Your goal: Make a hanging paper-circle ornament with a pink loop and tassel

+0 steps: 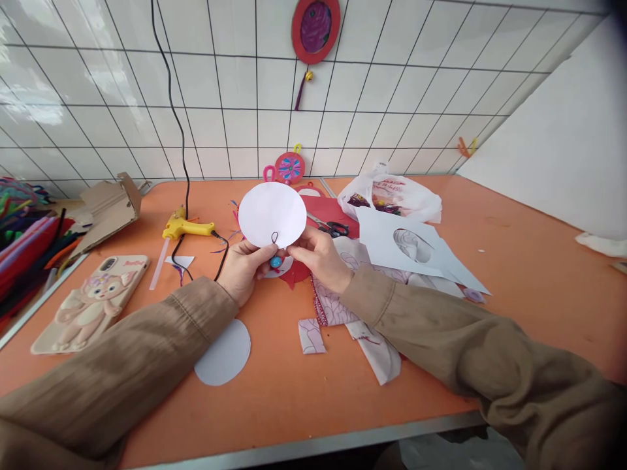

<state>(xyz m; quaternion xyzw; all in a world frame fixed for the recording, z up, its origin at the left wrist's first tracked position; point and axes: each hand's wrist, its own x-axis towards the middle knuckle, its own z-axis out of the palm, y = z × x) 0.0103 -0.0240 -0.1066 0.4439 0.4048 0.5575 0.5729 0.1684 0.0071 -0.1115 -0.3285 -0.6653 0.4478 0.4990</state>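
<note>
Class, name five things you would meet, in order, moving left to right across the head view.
Phone, yellow glue gun, held white disc, black-handled scissors, white sheet with a cut-out hole.

Clutter along the far and left edges of an orange tabletop (529,274).
A phone in a cartoon case (93,307) lies by the left edge, a yellow glue gun (189,227) farther in, and folded cardboard (115,209) at the far left corner; coloured fuzzy strips (24,261) heap beyond the left edge. Right of the far edge's middle sits a white plastic bag (416,203), black-handled scissors (337,228) near it; above that edge, a red-rimmed oval ornament (316,26) hangs on the tiled wall (220,130).
</note>
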